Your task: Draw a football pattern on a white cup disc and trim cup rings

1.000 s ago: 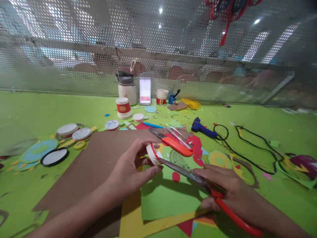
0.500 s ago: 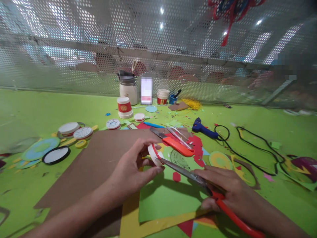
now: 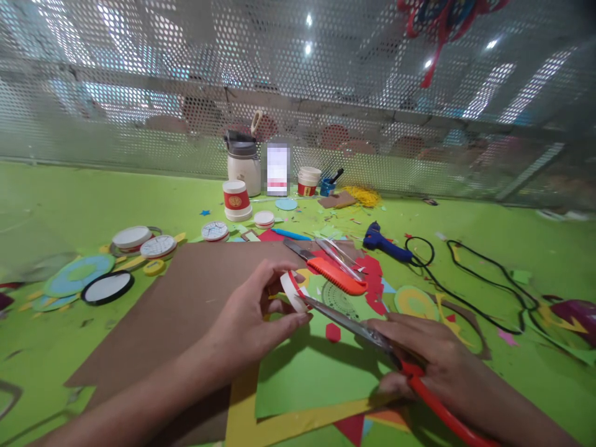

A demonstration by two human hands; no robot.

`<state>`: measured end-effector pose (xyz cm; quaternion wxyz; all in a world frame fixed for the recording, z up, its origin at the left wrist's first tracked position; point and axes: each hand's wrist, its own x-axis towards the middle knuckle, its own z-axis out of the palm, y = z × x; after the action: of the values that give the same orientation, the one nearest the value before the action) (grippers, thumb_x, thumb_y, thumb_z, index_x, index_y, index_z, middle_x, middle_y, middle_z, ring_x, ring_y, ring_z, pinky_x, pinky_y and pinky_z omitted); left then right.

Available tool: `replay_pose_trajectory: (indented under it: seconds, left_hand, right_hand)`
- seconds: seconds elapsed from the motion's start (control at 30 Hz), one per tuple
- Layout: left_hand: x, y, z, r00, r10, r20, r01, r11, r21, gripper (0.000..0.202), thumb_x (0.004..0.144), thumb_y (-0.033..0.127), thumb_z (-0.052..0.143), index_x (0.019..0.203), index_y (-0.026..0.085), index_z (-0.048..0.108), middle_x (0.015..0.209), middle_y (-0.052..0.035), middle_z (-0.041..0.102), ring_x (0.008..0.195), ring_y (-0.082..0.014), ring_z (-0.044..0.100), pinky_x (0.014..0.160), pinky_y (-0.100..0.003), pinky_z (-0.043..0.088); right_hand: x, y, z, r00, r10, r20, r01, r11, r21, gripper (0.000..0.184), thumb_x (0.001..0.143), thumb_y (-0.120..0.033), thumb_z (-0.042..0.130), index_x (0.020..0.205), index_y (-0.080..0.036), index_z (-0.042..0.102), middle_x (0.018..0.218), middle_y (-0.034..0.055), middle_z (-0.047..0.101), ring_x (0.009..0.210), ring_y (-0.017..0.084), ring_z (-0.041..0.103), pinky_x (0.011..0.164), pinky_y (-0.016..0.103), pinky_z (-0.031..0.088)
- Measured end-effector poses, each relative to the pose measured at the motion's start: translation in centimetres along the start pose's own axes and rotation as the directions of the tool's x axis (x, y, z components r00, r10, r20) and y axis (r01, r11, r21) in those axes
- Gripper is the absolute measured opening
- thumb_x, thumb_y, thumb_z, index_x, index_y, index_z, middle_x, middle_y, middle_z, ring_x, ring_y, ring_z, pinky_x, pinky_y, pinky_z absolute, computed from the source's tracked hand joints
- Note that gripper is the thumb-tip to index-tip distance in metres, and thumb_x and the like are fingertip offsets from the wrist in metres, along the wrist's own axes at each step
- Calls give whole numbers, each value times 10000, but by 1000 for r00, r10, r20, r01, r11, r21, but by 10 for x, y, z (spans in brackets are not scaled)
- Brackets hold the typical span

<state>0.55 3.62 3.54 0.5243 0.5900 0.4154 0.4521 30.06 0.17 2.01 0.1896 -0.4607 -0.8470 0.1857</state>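
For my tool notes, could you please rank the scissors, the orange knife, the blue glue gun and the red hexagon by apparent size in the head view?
1. Scissors, also nearest the camera
2. Orange knife
3. Blue glue gun, without its cord
4. Red hexagon

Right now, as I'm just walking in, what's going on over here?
Somebody's left hand is holding a small round white piece with a red stripe between its fingers, raised above a sheet of green paper. The right hand holds red-handled scissors, with the blade tips at the piece's lower edge. An orange-handled utility knife lies just beyond the hands, and a blue glue gun lies farther off to the right.
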Motion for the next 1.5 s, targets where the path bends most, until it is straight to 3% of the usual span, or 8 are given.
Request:
replay_pose_trajectory:
  seconds: [0.5,0.67,0.87,1.17,1.27,1.4,1.5]
  left_hand:
    - [0,1,1,999,-42,-24,42,999,-3,434,725,179,780,1103,212,571,1119,-53,743,916,-197,786,817,-310,653]
    - [0,0,2,998,-53,-31,52,999,-10,443,730,187,784,1117,217,571,1120,-45,759,908,-194,792,819,-310,659]
    - [3,-4,2,999,-38,-37,36,999,-38,448,732,180,792,1121,222,574,1149,-36,750,923,-183,794,844,-299,660]
    - [3,-4,3,998,-42,-46,42,999,-14,430,724,183,777,1105,220,581,1073,-36,773,896,-193,796,811,-295,661]
    - [2,-5,3,998,-19,-53,21,999,35,415,741,195,764,1115,228,588,1068,-36,774,924,-203,790,832,-311,655]
    - [1,-5,2,999,8,-48,-1,990,140,402,760,197,736,1131,232,584,1049,-37,766,905,-203,782,821,-312,644]
    - [0,-5,0,998,13,-62,0,977,213,411,764,209,731,1147,230,582,1029,-38,756,874,-203,780,795,-308,638]
  right_hand:
    - [-1,-5,-1,1000,-2,14,3,998,-57,447,848,-362,819,1273,-239,755,1079,115,799,921,299,775,766,392,649]
    - [-6,-2,3,999,-22,-32,20,997,-80,448,859,-426,801,1273,-262,750,1086,102,798,925,292,777,763,372,652]
    - [-8,-1,8,998,-21,-58,17,998,-61,424,861,-356,786,1276,-278,745,1071,77,797,936,289,773,777,355,648]
    - [1,-15,-8,991,-128,-39,120,978,-169,371,893,-386,752,1241,-258,758,985,75,827,836,259,803,639,284,656]
    - [2,-18,-8,985,-159,-73,140,966,-216,356,973,-485,648,1200,-236,763,937,81,824,824,255,806,642,287,655]
    - [5,-20,-7,957,-253,-140,206,936,-284,509,1071,-560,415,1117,-188,759,828,96,804,706,219,790,556,271,617]
    - [8,-20,-8,939,-293,-179,219,913,-344,491,1082,-538,413,1098,-174,742,787,82,785,666,197,770,571,272,604]
